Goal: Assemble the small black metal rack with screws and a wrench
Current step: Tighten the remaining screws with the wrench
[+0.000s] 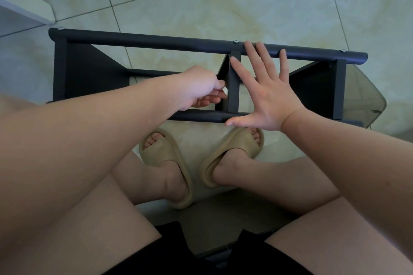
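Note:
The small black metal rack (143, 40) stands on the tiled floor in front of me, seen from above, with silver screw heads (235, 41) on its far top rail. My left hand (199, 89) is curled beside the middle crossbar (233, 87), its fingers pinching something small and pale at the bar's left side; what it is I cannot tell. My right hand (266, 96) is spread flat over the rack, fingers apart, thumb on the near rail and fingertips reaching the far rail. It holds nothing.
My feet in beige slippers (169, 163) rest on the floor just under the near rail. A clear plastic bag (362, 100) lies at the rack's right end. A white furniture edge (24, 4) stands at the far left.

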`<act>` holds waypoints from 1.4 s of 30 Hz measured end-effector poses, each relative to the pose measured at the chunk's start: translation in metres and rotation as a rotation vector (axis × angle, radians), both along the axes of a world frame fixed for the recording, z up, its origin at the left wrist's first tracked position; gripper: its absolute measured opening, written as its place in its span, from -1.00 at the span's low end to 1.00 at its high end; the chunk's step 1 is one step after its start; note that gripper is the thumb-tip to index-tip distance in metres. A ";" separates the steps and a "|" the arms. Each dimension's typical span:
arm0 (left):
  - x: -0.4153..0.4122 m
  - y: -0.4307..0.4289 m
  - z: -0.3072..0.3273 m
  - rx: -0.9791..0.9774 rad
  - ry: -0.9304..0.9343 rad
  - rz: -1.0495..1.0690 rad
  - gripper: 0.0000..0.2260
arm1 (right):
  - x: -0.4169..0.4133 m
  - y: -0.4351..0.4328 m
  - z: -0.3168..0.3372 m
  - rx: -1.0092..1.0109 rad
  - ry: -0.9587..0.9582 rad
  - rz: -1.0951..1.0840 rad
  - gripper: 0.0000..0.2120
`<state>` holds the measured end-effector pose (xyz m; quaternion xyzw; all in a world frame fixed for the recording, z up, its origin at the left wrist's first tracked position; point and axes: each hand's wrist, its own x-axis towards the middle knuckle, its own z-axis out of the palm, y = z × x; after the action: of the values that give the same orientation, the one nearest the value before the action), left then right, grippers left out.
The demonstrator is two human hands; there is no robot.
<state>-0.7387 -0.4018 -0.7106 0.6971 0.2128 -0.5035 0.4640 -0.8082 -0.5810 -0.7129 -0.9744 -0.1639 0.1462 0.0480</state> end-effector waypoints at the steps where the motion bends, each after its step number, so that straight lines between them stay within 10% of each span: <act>1: 0.000 0.000 0.000 -0.002 0.001 -0.004 -0.82 | 0.000 0.000 0.000 0.000 0.000 0.001 0.22; 42: 0.004 0.021 0.007 -0.085 -0.084 -0.278 -0.83 | -0.001 0.000 -0.002 -0.011 -0.030 0.009 0.20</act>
<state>-0.7344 -0.3807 -0.7034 0.7202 0.0732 -0.5418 0.4272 -0.8087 -0.5810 -0.7146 -0.9760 -0.1683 0.1325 0.0396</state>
